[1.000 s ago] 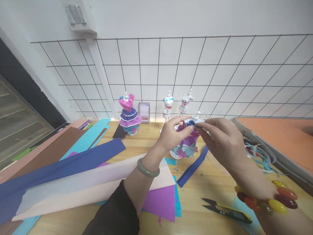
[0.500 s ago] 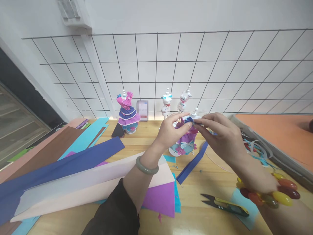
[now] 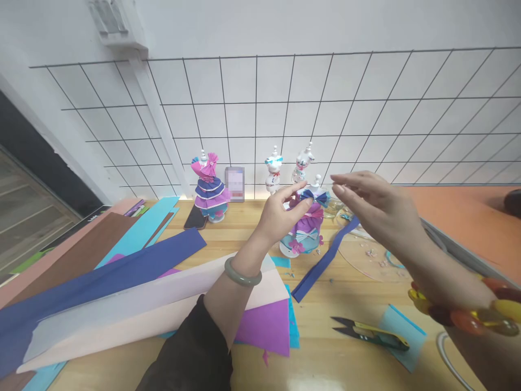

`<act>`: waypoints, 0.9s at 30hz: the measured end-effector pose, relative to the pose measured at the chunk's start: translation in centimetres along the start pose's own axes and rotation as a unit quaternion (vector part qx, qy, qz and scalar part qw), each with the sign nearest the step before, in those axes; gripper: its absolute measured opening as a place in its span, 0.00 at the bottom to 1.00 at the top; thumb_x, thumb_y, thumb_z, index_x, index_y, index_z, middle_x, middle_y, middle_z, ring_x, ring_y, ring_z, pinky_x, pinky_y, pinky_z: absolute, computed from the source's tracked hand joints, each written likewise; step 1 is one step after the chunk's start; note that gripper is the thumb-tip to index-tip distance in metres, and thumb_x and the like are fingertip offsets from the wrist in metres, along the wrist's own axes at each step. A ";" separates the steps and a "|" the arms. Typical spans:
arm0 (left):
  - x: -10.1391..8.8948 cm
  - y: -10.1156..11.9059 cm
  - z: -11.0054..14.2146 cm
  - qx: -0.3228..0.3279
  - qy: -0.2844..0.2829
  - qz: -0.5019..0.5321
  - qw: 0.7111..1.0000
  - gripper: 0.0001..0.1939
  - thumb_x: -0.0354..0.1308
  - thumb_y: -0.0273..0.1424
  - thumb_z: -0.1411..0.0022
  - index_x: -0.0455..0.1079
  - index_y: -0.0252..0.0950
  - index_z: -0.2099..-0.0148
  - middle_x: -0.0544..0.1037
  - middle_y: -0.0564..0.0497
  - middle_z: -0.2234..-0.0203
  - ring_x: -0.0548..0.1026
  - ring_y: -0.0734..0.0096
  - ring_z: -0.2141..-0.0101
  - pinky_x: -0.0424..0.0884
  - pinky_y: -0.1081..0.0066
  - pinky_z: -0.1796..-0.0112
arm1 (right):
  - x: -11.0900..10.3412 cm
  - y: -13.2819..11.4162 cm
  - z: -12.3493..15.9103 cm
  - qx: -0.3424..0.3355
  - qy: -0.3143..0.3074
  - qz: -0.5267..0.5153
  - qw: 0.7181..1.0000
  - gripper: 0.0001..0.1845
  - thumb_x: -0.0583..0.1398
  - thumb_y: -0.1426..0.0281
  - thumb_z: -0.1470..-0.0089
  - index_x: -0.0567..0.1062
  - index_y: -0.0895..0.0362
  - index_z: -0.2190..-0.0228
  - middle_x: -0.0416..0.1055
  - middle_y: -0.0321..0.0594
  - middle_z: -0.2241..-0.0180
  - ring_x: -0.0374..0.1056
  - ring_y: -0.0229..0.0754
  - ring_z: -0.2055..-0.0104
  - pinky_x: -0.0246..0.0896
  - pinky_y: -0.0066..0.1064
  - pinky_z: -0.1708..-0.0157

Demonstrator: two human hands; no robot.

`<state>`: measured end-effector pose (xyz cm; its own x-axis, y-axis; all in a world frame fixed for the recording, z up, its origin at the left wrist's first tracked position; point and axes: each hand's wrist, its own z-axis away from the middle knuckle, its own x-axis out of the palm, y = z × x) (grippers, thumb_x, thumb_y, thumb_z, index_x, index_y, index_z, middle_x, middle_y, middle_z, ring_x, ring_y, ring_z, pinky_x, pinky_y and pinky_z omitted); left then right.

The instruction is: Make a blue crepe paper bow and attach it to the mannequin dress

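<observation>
A small mannequin in a purple and teal paper dress (image 3: 308, 224) stands near the middle of the table. Across its chest sits a dark blue paper bow (image 3: 319, 199). My left hand (image 3: 285, 212) has its thumb and forefinger closed about the left loop of this bow. To the right of the mannequin, my right hand (image 3: 376, 209) hangs in the air, its fingers stretched and its thumb apart, with nothing in them. A blue paper strip (image 3: 321, 266) lies below and between the hands. Yellow-handled thread snips (image 3: 368, 332) rest on the wood nearer to me.
Long crepe paper sheets (image 3: 134, 288) cover the left side. Behind stand a finished dressed mannequin (image 3: 210, 190), two white mannequins (image 3: 273, 172), a phone (image 3: 196, 216) and a propped screen (image 3: 235, 184). Light blue paper (image 3: 401, 347) lies under the snips.
My right hand has come away from the mannequin and moved right, its fingers opening. The blue bow now shows on the chest. My left hand stays at it.
</observation>
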<state>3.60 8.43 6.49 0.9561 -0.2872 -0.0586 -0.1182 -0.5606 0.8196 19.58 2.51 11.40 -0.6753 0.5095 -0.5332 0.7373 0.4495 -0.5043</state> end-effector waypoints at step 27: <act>-0.6 -0.9 -0.3 0.015 -0.015 0.027 0.999 0.17 0.58 0.32 0.45 0.69 0.40 0.51 0.72 0.45 0.55 0.70 0.70 0.60 0.66 0.65 0.57 | 0.8 2.1 -1.1 -0.342 -0.014 0.216 0.914 0.11 0.60 0.69 0.49 0.72 0.51 0.61 0.70 0.42 0.67 0.64 0.42 0.69 0.61 0.36 0.70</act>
<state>3.19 9.35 5.98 0.9397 -0.3405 -0.0311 -0.1789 -0.5670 0.8040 20.61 4.65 10.65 -0.3107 0.7336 -0.6043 0.7678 0.5685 0.2954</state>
